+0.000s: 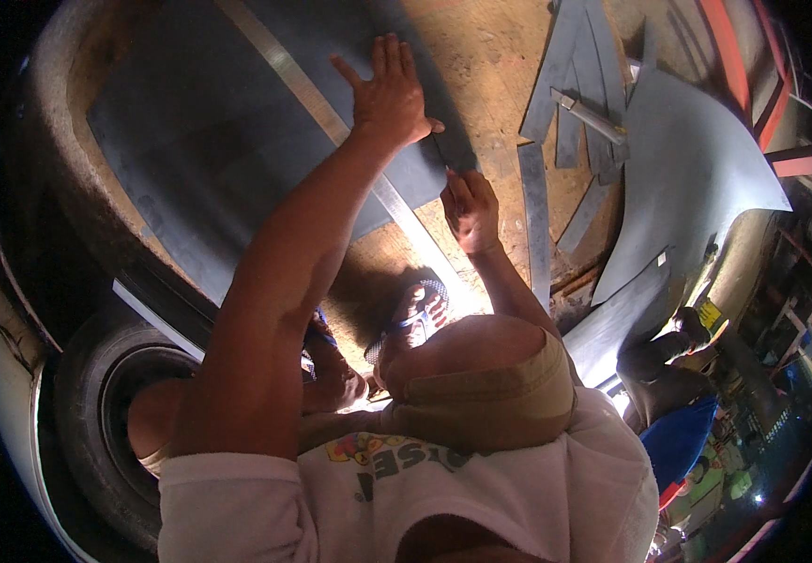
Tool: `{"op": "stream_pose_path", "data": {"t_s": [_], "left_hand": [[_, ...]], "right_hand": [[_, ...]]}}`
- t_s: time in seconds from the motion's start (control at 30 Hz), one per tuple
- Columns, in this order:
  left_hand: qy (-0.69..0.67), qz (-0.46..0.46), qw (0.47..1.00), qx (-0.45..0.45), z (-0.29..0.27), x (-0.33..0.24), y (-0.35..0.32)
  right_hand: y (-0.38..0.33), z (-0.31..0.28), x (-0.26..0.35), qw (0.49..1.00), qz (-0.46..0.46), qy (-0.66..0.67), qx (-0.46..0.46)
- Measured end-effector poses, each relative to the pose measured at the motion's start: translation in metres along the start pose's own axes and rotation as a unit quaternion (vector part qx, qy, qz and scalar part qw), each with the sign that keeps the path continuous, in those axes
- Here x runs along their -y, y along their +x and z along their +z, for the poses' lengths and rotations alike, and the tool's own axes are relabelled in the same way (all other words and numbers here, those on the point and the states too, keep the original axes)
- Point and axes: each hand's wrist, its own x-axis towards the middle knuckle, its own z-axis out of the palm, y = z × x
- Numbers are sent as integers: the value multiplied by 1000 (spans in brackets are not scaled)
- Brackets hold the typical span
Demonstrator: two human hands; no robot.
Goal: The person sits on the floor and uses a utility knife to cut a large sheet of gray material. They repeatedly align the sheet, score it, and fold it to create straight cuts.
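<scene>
Dark grey sheet [209,141]: flat on the wooden board [485,84], a straight metal strip [293,80] lying across it.
Left hand [390,101]: palm down near the sheet's right edge, fingers spread, grasping nothing.
Right hand [471,211]: fingers curled around a thin pointed tool [449,173] at that edge; its kind is hidden.
Loose grey strips [534,216]: apart from the sheet, rightward; apparently already cut.
Edge band [457,145]: beside a dark line; seemingly unfinished, cut depth unclear.

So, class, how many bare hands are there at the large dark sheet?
2: the left hand lies spread on the dark sheet; the right hand is curled at its near right edge. Neither is hidden.
</scene>
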Motion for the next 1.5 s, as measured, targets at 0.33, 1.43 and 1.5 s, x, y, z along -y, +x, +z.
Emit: {"op": "stream_pose_path", "data": {"t_s": [0.33,1.43,1.5], "left_hand": [[0,-1,1000,15,0,-1,1],[-90,53,971,-216,6,128,137],[-105,56,958,-260,16,135,137]], "right_hand": [[28,4,6,999,-8,-25,48],[345,-14,47,979,-189,71,-25],[380,22,50,972,-225,60,-44]]}}
